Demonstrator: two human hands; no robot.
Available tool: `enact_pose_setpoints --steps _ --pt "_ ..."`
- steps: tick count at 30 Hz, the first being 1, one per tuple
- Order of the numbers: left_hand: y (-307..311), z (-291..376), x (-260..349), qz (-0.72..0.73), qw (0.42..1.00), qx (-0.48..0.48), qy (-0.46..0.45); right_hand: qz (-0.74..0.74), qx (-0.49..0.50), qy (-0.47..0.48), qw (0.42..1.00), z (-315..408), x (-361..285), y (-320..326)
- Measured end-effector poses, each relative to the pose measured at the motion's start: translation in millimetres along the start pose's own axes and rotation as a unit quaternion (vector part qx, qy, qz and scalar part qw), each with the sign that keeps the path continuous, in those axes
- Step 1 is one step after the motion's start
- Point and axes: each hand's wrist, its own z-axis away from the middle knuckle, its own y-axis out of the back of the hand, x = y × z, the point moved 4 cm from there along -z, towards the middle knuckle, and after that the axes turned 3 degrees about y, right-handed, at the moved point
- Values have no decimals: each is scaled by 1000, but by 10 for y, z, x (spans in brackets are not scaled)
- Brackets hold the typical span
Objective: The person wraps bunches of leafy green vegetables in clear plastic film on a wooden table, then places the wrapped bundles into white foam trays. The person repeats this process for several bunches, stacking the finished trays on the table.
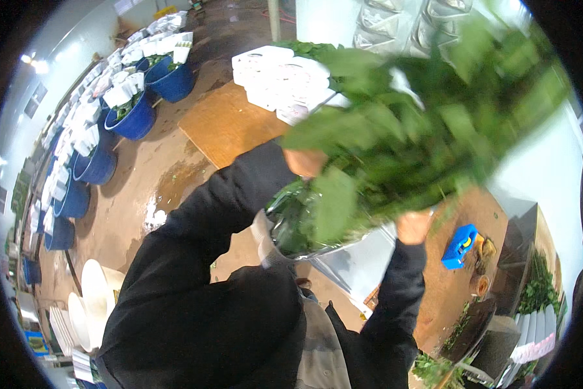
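A large bunch of leafy green stems [408, 131], blurred by motion, is held up at an angle in front of me. My left hand [305, 163] grips it at its left side, the fingers mostly hidden by leaves. On the underside, my right hand [414, 227] closes around it, also partly covered. The near end of the bunch sits within a clear plastic sleeve [299, 236], close to my chest. Below it hangs a whitish, translucent sheet [362, 262]. Beneath lies a brown wooden tabletop [240, 119].
White wrapped bundles [282, 78] are piled on the far tabletop. A blue tape dispenser [459, 246] stands at the right beside a roll of brown tape [479, 285]. Blue buckets [133, 116] of white-wrapped greenery line the wet floor at left. White tubs [97, 301] stand at lower left.
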Motion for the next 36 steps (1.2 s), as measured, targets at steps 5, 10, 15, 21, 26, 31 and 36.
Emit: enact_pose_setpoints --steps 5,10,15,21,26,31,36 --pt "794 1148 24 28 940 334 -60 139 38 27 989 -487 305 -973" --pt "1941 2018 45 -120 803 583 -13 146 44 -139 979 3 1154 -620" --pt "3794 2748 -209 -254 717 646 66 185 89 -275 939 550 1731 -178" --pt "5434 2745 -738 -480 633 557 241 156 181 -368 898 805 2002 59" --pt "6052 2045 -1783 -408 495 590 490 149 327 -416 835 1117 2096 386" --pt "6364 2028 -2568 -359 471 540 599 122 377 -450 800 1077 2154 57" --pt "6544 2206 -2708 -424 527 510 532 145 364 -468 792 702 2376 -161"
